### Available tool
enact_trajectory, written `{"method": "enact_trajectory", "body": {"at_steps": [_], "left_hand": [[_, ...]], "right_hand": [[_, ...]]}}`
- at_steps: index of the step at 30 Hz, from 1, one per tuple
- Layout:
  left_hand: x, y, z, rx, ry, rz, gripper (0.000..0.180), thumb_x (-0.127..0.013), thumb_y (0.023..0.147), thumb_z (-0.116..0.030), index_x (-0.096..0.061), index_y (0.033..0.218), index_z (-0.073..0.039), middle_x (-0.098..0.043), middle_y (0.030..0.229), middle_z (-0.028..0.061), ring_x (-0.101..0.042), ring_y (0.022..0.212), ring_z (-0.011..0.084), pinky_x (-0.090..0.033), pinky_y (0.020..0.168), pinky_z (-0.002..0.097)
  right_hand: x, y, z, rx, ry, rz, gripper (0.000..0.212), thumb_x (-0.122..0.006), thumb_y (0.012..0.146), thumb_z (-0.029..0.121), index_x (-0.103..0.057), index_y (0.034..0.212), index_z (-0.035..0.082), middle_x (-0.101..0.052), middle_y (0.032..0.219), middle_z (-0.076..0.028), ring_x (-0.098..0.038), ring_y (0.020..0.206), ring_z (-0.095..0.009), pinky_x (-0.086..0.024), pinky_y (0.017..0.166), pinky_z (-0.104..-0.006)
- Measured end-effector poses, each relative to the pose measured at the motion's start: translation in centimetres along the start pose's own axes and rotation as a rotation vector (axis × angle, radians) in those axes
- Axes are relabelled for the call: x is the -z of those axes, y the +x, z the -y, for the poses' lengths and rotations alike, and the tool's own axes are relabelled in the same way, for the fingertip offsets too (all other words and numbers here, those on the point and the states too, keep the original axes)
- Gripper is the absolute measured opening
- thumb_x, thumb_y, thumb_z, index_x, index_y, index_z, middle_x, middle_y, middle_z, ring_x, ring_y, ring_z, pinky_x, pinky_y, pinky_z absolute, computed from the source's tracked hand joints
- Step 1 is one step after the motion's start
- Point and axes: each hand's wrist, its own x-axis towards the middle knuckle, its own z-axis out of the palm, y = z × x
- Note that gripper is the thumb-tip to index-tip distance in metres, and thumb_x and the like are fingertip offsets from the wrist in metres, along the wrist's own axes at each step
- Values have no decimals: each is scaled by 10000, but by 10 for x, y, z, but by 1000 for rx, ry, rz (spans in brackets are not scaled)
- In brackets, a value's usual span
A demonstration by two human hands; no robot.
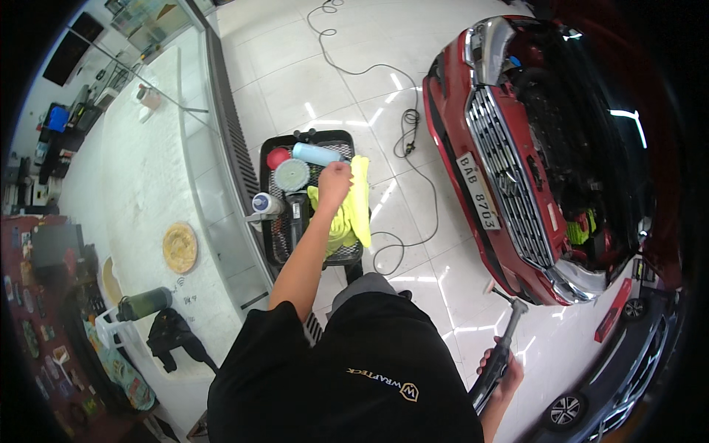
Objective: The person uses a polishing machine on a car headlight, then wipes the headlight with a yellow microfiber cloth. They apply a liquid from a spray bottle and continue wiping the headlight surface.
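Observation:
My left hand is over a black mesh tray, its fingers curled. What they grip, if anything, is hidden. Bright yellow cloths lie under and beside this hand, and a light-blue cylinder is just past its fingers. Low on the right, my right hand wraps around the body of a slim grey and black polisher, whose small pad points away from me. A green round pad, a red ball-like item, and a white bottle share the tray's left side.
A red car with its hood raised stands at the right, a dark car behind it. Black cable snakes across the tiled floor. To the left, a pale counter holds a yellow disc and a green bottle.

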Motion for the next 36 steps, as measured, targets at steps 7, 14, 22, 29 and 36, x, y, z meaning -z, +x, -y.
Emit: {"method": "enact_trajectory", "body": {"at_steps": [7, 14, 22, 29, 36], "left_hand": [[97, -59, -36, -268, 1877, 355, 361, -606, 896, -301, -761, 1072, -27, -746, 1077, 178, -685, 1049, 358, -419, 967, 598], [149, 1, 33, -178, 2545, 503, 368, -566, 944, -269, -728, 1212, -74, -725, 1153, 125, -661, 1078, 328, -405, 889, 577], [153, -58, -64, -103, 2005, 410, 300, -658, 888, -300, -779, 1026, -63, -768, 983, 93, -736, 829, 244, -522, 670, 490], [177, -151, -163, 258, 221, 623, 613, -748, 889, -476, -644, 1219, 30, -723, 1024, 114, -707, 863, 176, -578, 767, 329], [6, -259, -245, -851, -354, 499, 740, -819, 828, -306, -473, 1404, 4, -576, 1321, 142, -671, 1084, 294, -548, 935, 427]], "right_hand": [[5, -7, -51, 143, 251, 202, 896, -657, 916, 298, -137, 1617, 95, -559, 1218, -166, -642, 804, -232, -603, 625, -357], [-16, 39, -18, 23, 223, 346, 822, -555, 915, 336, -200, 1591, 31, -576, 1079, -195, -600, 593, -229, -579, 496, -347], [-13, 51, -5, -75, 327, 518, 911, -601, 848, 331, -178, 1575, -20, -547, 1029, -269, -632, 605, -294, -573, 476, -393], [-15, 81, -19, -291, 659, 1005, 932, -615, 978, 448, -66, 1610, 37, -507, 1082, -238, -586, 723, -263, -572, 550, -369], [-7, 92, -35, -441, 823, 1161, 884, -547, 1018, 409, -1, 1619, 57, -491, 1133, -251, -593, 778, -280, -597, 615, -393]]}}
